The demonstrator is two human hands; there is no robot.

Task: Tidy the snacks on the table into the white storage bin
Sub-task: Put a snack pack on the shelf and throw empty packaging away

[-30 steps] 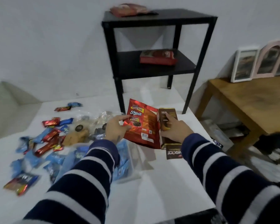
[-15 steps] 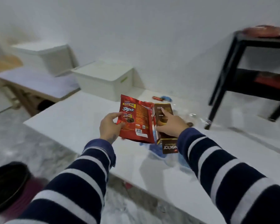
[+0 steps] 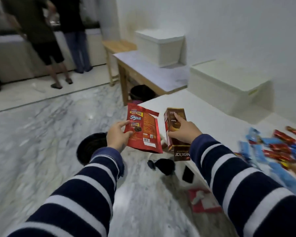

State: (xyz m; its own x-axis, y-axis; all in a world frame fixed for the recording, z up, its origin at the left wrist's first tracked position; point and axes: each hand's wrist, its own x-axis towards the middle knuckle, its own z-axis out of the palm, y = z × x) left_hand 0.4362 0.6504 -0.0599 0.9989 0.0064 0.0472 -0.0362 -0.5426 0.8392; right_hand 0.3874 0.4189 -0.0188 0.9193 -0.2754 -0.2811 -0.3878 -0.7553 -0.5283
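My left hand [image 3: 117, 136] grips a flat red snack pouch [image 3: 143, 130] by its left edge. My right hand [image 3: 183, 132] holds an upright brown snack box [image 3: 173, 120] with its bottom flap hanging open. Both are held in the air over the left edge of the white table [image 3: 203, 115], above the floor. A lidded white storage bin [image 3: 229, 89] stands at the table's back, to the right of and beyond my hands. Several blue and red wrapped snacks [image 3: 280, 149] lie on the table at the right.
A black round bin [image 3: 91, 147] sits on the marble floor under my left hand. Dark items [image 3: 166, 165] and a red packet [image 3: 203, 200] lie on the floor. A second white bin [image 3: 159, 45] rests on a wooden side table [image 3: 143, 69]. Two people [image 3: 48, 31] stand far left.
My view has swung left, away from the black shelf to the floor and side table. Both hands carried the pouch and box leftward off the table's edge and moved them apart.
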